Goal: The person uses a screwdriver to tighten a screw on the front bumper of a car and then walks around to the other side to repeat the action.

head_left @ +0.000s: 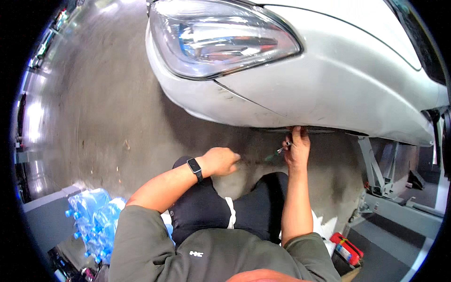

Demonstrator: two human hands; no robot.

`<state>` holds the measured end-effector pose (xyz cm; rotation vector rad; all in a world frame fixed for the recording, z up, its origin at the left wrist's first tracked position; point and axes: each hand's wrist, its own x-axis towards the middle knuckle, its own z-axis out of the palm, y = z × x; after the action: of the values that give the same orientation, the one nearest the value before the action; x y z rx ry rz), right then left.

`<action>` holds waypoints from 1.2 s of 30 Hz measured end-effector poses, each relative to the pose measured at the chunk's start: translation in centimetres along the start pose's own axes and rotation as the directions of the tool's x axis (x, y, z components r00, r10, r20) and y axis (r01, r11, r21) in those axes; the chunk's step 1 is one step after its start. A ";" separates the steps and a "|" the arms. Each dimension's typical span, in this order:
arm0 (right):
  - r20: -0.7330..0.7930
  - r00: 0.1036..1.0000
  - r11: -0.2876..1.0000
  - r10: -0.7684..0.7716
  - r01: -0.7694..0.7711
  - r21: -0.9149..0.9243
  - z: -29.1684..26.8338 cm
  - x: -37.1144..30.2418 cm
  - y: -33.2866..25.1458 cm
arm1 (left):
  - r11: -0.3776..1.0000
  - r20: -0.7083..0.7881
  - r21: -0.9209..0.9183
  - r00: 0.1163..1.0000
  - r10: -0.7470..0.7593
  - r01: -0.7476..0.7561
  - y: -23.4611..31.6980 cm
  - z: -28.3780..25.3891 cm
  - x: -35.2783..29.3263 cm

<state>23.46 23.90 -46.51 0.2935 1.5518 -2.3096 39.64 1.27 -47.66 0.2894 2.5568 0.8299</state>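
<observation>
My right hand (298,149) is raised to the lower edge of a silver car's front bumper (263,101), near the wheel arch. Its fingertips touch the edge or reach just under it, so their ends are partly hidden. In the same hand is a slim screwdriver (281,151) with a metal part by the fingers and a green end slanting down to the left. My left hand (220,161), a black watch (194,165) on its wrist, hovers over my knees, apart from the car. Its fingers are loosely curled, and nothing shows in them.
Above the bumper sits a large headlight (235,42). Blue-tinted plastic bottles (96,221) are bunched at my left. Grey metal lift arms (376,174) stand under the car at the right. A red case (347,249) lies behind my right elbow. Brown floor (108,117) stretches left.
</observation>
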 end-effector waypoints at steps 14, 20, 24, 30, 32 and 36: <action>0.080 0.621 0.552 0.780 -0.623 -0.554 24.8 -22.7 -7.2 | 0.511 0.083 -0.771 0.856 -0.511 0.380 8.6 -13.4 -30.7; 0.524 0.501 0.715 0.689 -0.586 -0.380 44.5 -25.1 -10.3 | 0.132 -0.087 -0.991 0.866 -0.492 -0.024 6.4 -25.0 -35.4; 0.688 0.356 0.771 0.633 -0.201 -0.605 53.8 -24.6 -12.2 | 0.146 -0.037 -0.989 0.896 -0.443 0.032 1.3 -32.2 -38.2; 0.940 0.290 0.704 0.177 0.630 -0.327 65.8 -19.1 -4.4 | 0.162 -0.127 -0.987 0.719 -0.684 -0.020 -10.4 -40.7 -41.9; 0.906 0.312 0.657 0.287 0.624 -0.423 71.7 -17.1 -2.5 | -0.020 -0.070 -0.990 0.622 -0.780 -0.136 -13.6 -44.3 -44.6; 0.878 0.125 0.705 0.463 0.549 -0.450 85.8 -11.7 -2.6 | 0.001 -0.184 -0.935 0.483 -0.856 -0.355 -21.3 -51.8 -50.5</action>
<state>34.85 -52.61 -7.39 -1.3497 1.3505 -0.9483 58.97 -58.32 -5.71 -1.5352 1.4883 2.7280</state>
